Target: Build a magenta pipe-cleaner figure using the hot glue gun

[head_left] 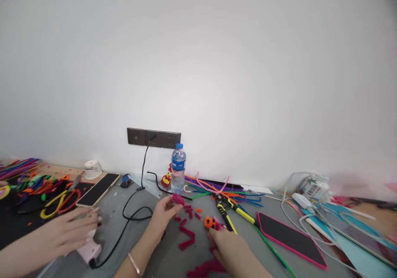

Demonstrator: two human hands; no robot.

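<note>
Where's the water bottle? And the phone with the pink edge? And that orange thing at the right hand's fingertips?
Water bottle (178,166): head view, on its blue label.
Phone (290,238): head view, mid-screen.
Orange thing (209,222): head view, on its dark-spotted side.

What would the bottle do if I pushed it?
The bottle might tip, being tall and narrow. It probably wouldn't spill, because its blue cap looks on. Once down, it could roll, since its sides look round.
</note>
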